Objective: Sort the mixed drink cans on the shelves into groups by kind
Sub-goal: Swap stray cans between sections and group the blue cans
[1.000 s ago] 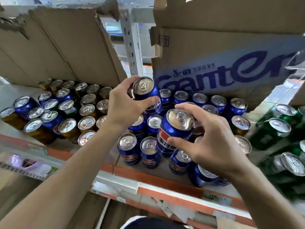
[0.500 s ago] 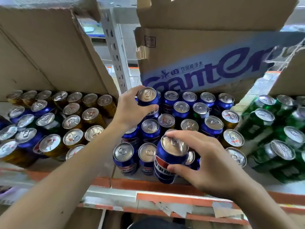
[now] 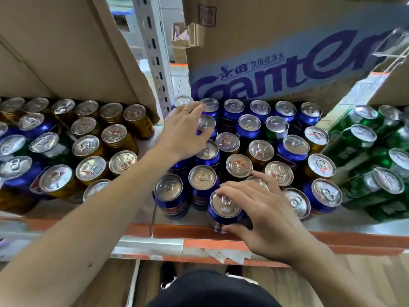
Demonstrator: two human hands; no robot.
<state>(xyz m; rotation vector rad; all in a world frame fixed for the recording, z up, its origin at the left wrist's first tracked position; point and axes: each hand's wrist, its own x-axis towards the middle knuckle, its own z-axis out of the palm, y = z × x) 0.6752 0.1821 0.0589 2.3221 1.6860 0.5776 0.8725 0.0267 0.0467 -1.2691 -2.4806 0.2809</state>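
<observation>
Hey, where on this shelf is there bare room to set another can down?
Two bare patches, both at the front edge: one between the left gold cans and the front-row blue can, one past the right hand and its held blue can, in front of the green cans. The middle cans are packed close.

Gold ring (image 3: 186,110), dark clothing (image 3: 210,289).

A: What carries the cans?
B: A shelf (image 3: 177,232) with an orange front edge, running across the lower middle of the frame.
A: And on it?
B: Standing cans: gold cans (image 3: 115,138) mixed with blue at left, blue cans (image 3: 247,127) with some gold in the centre, green cans (image 3: 363,136) at right. The front blue can (image 3: 223,209) stands right at the edge.
</observation>
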